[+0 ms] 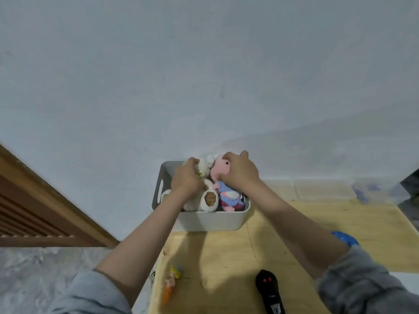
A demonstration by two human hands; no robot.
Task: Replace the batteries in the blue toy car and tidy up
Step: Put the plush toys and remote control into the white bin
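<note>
A grey plastic bin (210, 219) stands at the far edge of the wooden bench (226, 257), against the pale wall (204, 64), and everything else is placed from it; inside it lie soft toys packed close — a white plush (205, 165) at the back, a pink plush (221, 167) beside it, a cream plush with a brown patch (209, 199) toward the near wall, and a small doll in blue (229, 196) on the right half. The left hand (187, 177) reaches into the bin's left half, its fingers curled down round the white plush; the right hand (240, 171) lies over the pink plush, fingers bent across the top of it and gripping it. Both forearms stretch from the near edge toward the bin, grey sleeves (362, 279) pushed up. The blue toy car (345, 239) sits on the bench well to the right of the bin and nearer the person, mostly hidden behind the right forearm — only a rounded blue part shows. Nearer than the bin, at the bench's front, a black remote control (269, 291) with two red buttons lies flat; left of it, close to the bench's left edge, lies a small orange and yellow figure (172, 282). Right of the bin, along the wall, stand clear plastic containers (324, 189), blurred; left of the bin, beyond the bench, a brown slatted wooden panel (34, 211) meets the wall.
</note>
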